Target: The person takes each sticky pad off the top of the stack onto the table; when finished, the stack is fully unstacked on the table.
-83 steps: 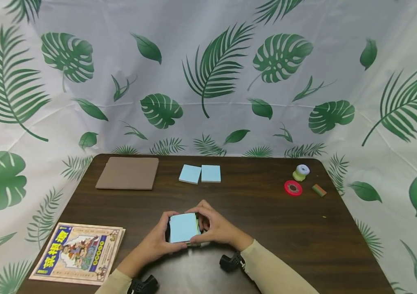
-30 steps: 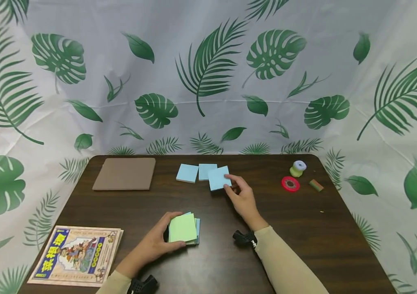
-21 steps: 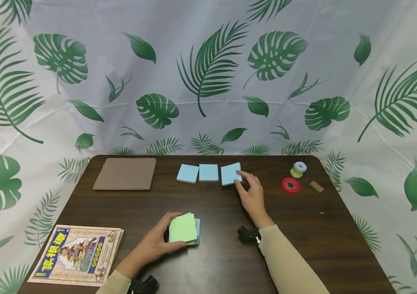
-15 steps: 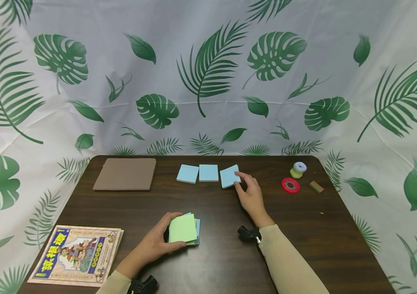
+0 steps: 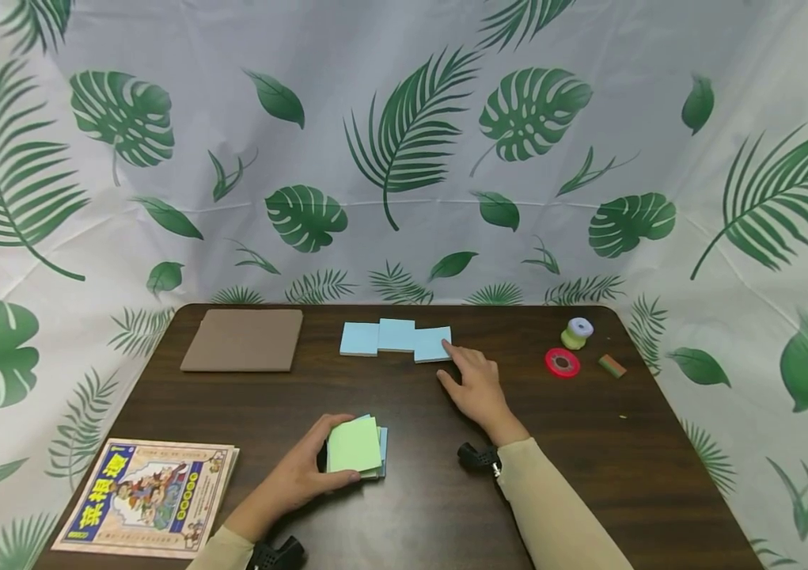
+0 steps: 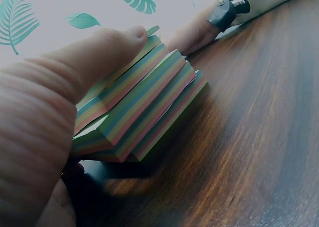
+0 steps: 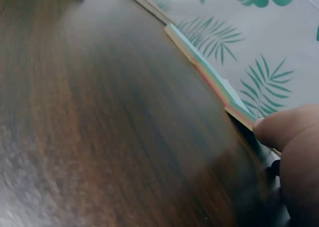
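My left hand (image 5: 300, 467) grips a stack of sticky note pads (image 5: 355, 446) between thumb and fingers, near the middle front of the table. A light green pad tops it, with blue ones poking out beneath; the left wrist view shows the stack's striped, uneven edges (image 6: 144, 102). Farther back, three light blue pads lie side by side: left (image 5: 358, 339), middle (image 5: 397, 335) and right (image 5: 432, 345). My right hand (image 5: 478, 388) touches the right pad's right edge with its fingertips, the thumb spread away from it in the head view. The pads nearly touch, the middle one set slightly back.
A brown flat board (image 5: 243, 340) lies at the back left, and a comic book (image 5: 147, 497) at the front left. Toward the back right are a small lidded jar (image 5: 577, 334), a red ring-shaped roll (image 5: 562, 362) and a small striped block (image 5: 612, 366). A leaf-patterned curtain (image 5: 432, 237) hangs behind.
My right hand took a blue pad from the stack to the back row, straightened it, slid it left against the middle pad and loosened its pinch. The stack's top turned from blue to green.
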A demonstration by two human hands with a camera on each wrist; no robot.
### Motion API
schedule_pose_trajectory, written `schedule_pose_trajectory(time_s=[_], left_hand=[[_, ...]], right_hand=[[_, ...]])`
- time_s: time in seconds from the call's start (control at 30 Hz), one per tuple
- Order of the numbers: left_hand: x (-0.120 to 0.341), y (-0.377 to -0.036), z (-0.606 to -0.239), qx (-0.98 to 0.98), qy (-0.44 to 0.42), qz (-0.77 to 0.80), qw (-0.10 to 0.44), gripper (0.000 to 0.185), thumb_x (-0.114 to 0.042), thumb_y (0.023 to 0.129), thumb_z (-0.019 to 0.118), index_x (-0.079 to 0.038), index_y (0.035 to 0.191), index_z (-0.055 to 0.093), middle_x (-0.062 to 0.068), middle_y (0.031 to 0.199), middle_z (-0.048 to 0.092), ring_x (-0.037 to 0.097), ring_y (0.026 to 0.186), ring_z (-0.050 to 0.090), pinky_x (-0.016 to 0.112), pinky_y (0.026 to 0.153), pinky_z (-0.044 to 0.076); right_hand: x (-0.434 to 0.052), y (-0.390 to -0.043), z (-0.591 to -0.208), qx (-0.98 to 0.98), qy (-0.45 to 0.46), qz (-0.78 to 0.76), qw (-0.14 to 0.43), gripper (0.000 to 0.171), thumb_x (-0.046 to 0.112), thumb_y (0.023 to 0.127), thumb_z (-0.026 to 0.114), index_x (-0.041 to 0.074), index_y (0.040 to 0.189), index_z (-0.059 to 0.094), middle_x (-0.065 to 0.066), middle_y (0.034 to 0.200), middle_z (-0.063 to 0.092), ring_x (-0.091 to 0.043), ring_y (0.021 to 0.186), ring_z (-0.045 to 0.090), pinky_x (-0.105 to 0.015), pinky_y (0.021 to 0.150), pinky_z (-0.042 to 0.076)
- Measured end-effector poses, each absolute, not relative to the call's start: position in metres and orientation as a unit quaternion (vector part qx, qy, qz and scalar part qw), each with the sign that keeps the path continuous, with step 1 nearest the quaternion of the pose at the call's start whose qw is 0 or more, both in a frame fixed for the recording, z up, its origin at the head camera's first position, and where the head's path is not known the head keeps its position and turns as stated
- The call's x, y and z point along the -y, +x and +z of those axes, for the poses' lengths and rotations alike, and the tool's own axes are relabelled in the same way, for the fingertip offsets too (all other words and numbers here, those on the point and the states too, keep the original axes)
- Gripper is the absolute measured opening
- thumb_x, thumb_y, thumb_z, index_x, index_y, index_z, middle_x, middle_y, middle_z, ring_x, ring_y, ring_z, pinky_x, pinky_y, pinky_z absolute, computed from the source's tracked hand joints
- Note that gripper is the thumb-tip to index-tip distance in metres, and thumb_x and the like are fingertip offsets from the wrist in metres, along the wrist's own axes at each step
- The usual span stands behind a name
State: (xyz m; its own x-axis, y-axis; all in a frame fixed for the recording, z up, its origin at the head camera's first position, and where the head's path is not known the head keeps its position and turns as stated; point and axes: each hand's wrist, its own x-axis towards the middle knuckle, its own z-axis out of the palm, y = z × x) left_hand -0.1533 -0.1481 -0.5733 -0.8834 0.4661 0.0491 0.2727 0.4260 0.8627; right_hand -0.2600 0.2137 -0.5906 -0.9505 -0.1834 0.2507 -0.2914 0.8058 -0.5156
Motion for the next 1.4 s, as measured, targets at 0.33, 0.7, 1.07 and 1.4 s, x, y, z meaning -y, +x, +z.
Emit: schedule_pose_trajectory(time_s=[0.33, 0.7, 1.07, 1.4], left_hand=[[0.148, -0.152, -0.573, -0.838, 0.219, 0.487, 0.107, 0.089, -0.045, 0.090, 0.091, -0.019, 0.162, 0.046, -0.004, 0.147, 0.055, 0.013, 0.111, 0.056, 0.031, 0.097, 0.048], [0.151, -0.153, -0.574, -0.816, 0.209, 0.524, 0.128, 0.109, -0.032, 0.079, 0.101, -0.019, 0.163, 0.033, 0.008, 0.165, 0.047, 0.018, 0.121, 0.056, 0.027, 0.105, 0.045], [0.150, -0.152, -0.574, -0.838, 0.204, 0.491, 0.118, 0.101, -0.041, 0.085, 0.096, -0.014, 0.159, 0.034, 0.013, 0.149, 0.053, 0.023, 0.119, 0.056, 0.033, 0.104, 0.048], [0.148, -0.152, -0.577, -0.832, 0.209, 0.502, 0.110, 0.091, -0.041, 0.087, 0.094, -0.015, 0.154, 0.038, 0.011, 0.148, 0.054, 0.020, 0.117, 0.055, 0.031, 0.103, 0.049]], right_hand=[[-0.206, -0.257, -0.591, 0.969, 0.112, 0.214, 0.055, 0.070, 0.054, 0.109, 0.062, 0.027, 0.170, 0.041, -0.018, 0.173, 0.036, -0.042, 0.156, 0.038, -0.066, 0.117, 0.030], [-0.205, -0.256, -0.588, 0.966, 0.116, 0.221, 0.072, 0.070, 0.050, 0.107, 0.067, 0.025, 0.169, 0.043, -0.017, 0.169, 0.044, -0.042, 0.154, 0.041, -0.062, 0.115, 0.031], [-0.197, -0.256, -0.586, 0.897, 0.180, 0.385, 0.119, 0.053, 0.032, 0.110, 0.068, 0.014, 0.158, 0.056, -0.015, 0.160, 0.047, -0.038, 0.145, 0.042, -0.065, 0.115, 0.033], [-0.176, -0.242, -0.584, 0.825, 0.260, 0.486, 0.127, 0.046, 0.018, 0.109, 0.068, 0.026, 0.153, 0.059, -0.006, 0.146, 0.059, -0.035, 0.125, 0.055, -0.043, 0.097, 0.049]])
